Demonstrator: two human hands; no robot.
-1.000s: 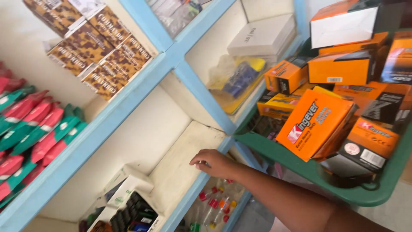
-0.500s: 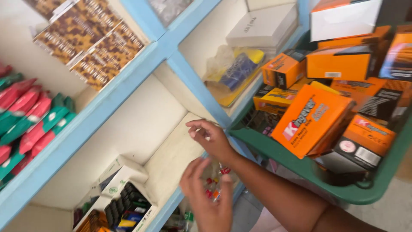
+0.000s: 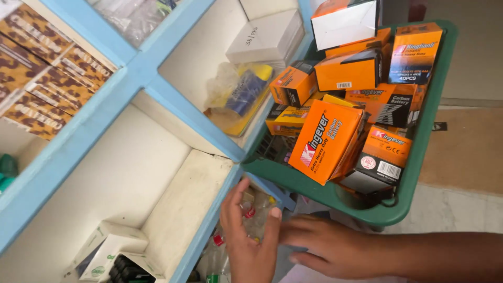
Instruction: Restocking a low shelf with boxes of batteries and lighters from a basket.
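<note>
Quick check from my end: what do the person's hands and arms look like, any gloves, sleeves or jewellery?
Both hands are bare: the left hand and right hand wear no gloves, and no rings or watch show. The right forearm is uncovered as far as the frame edge, with no sleeve in view.

Both hands meet low down, at about six o'clock: the left hand (image 3: pixel 250 238) is curled round a clear plastic bag (image 3: pixel 251 220) of small red and yellow bits, the right hand (image 3: pixel 327 246) touching it from four o'clock. At two o'clock a green tray (image 3: pixel 419 157) holds orange battery boxes (image 3: pixel 327 141), against the blue shelf frame (image 3: pixel 173 105)
</note>
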